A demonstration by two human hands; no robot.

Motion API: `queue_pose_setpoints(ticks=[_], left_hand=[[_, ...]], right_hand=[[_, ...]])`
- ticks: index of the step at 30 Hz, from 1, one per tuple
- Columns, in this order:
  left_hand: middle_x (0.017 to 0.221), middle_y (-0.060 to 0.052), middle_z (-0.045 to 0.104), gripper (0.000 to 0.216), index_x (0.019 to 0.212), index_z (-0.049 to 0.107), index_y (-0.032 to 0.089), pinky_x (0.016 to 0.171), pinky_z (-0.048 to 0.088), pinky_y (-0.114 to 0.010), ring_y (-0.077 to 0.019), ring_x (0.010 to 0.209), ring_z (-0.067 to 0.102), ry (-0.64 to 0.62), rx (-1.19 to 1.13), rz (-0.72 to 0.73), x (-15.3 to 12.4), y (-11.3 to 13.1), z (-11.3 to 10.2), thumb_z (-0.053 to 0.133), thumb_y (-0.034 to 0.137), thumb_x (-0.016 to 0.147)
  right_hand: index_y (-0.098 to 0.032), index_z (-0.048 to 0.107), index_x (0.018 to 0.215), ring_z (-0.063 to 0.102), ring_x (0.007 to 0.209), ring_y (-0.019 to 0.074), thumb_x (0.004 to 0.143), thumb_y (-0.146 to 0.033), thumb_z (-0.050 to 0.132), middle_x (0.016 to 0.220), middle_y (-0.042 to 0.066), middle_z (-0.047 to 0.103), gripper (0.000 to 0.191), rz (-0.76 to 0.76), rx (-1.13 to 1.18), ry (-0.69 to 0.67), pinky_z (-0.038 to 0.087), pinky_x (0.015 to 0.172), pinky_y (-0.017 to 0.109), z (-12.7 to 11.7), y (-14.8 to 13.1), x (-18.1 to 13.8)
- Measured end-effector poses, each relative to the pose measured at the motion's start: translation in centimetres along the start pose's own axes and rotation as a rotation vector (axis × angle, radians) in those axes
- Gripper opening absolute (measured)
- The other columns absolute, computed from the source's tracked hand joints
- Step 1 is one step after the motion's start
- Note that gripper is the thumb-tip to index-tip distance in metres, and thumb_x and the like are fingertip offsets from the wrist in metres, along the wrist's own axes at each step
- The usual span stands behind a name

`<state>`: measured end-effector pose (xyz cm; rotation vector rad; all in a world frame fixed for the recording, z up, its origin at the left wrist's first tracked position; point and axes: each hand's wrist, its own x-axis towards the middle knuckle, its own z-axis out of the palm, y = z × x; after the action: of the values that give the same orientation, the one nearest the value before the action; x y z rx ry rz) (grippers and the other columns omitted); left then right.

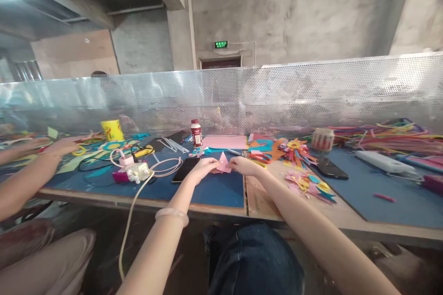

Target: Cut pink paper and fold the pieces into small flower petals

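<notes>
Just in front of the red bottle (196, 132), left hand (203, 166) and right hand (242, 164) both pinched a small pink paper (223, 162) — apparently part-folded to a point, more folding left.

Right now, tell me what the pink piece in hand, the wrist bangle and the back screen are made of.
Small pink folded triangle: thin matt paper, by its crisp folds. Pale pink wrist bangle: glossy, perhaps stone or plastic. Silvery perforated screen: likely sheet metal, by its sheen and punched holes.
</notes>
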<state>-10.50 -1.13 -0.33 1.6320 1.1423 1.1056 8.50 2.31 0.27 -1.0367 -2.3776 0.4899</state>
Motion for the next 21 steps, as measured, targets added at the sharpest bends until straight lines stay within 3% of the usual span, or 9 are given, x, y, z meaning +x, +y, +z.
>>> queue_pose_setpoints(ticks=[4,9,14,21], left_hand=[[0.067,-0.004,0.065,0.027,0.072,0.063,0.013,0.065,0.044,-0.027,-0.016,0.065,0.059,0.036,0.044,0.017,0.0,-0.1,0.0,0.067,0.038,0.061],[0.068,-0.004,0.065,0.024,0.074,0.066,0.013,0.062,0.042,-0.025,-0.0142,0.064,0.057,0.015,0.085,0.037,0.1,-0.2,0.0,0.066,0.035,0.063],[0.072,-0.005,0.066,0.021,0.075,0.066,0.013,0.063,0.041,-0.024,-0.0144,0.068,0.057,-0.011,0.088,0.048,-0.3,0.3,0.1,0.063,0.032,0.065],[0.072,-0.002,0.065,0.018,0.073,0.065,0.015,0.061,0.039,-0.023,-0.014,0.069,0.056,-0.013,0.09,0.057,-0.4,0.4,0.1,0.062,0.031,0.065]], right_hand=[[-0.015,0.058,0.067,0.047,0.056,0.0106,0.075,-0.045,0.051,0.063,0.0,0.057,0.032,-0.011,0.025,-0.033,0.032,0.051,0.022,-0.2,-0.5,-0.2],[-0.013,0.06,0.068,0.047,0.055,0.0097,0.068,-0.051,0.057,0.061,-0.001,0.056,0.038,-0.012,0.233,0.067,0.032,0.051,0.022,-0.1,-0.7,0.0],[-0.012,0.062,0.065,0.049,0.056,0.0101,0.063,-0.045,0.064,0.059,0.0,0.058,0.033,0.039,0.519,0.071,0.035,0.055,0.023,0.4,-1.0,0.0],[-0.01,0.063,0.061,0.049,0.054,0.0102,0.061,-0.04,0.066,0.056,0.001,0.057,0.03,0.098,0.669,0.098,0.034,0.054,0.024,0.1,-2.1,-0.5]])
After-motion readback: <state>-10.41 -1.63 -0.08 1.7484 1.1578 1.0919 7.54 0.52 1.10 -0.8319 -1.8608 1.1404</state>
